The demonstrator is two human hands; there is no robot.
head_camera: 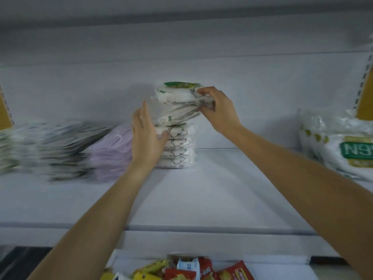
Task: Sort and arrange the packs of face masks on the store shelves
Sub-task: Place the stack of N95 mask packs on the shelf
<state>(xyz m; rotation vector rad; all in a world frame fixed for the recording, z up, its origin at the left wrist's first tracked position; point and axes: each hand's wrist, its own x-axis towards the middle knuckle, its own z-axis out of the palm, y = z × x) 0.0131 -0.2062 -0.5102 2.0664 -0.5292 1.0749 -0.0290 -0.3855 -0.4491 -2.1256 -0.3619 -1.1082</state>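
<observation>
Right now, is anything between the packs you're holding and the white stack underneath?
Nothing visible. The right hand grips the held packs, tilted directly over the white stack; the left hand rests against their left side, not between them.

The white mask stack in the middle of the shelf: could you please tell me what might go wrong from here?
The upper packs sit tilted in the right hand; they may slide off the lower stack. The left hand steadies only one side, so it could topple rightward.

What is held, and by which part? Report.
Right hand grips the upper mask packs by their right end; left hand lies flat against the stack.
</observation>
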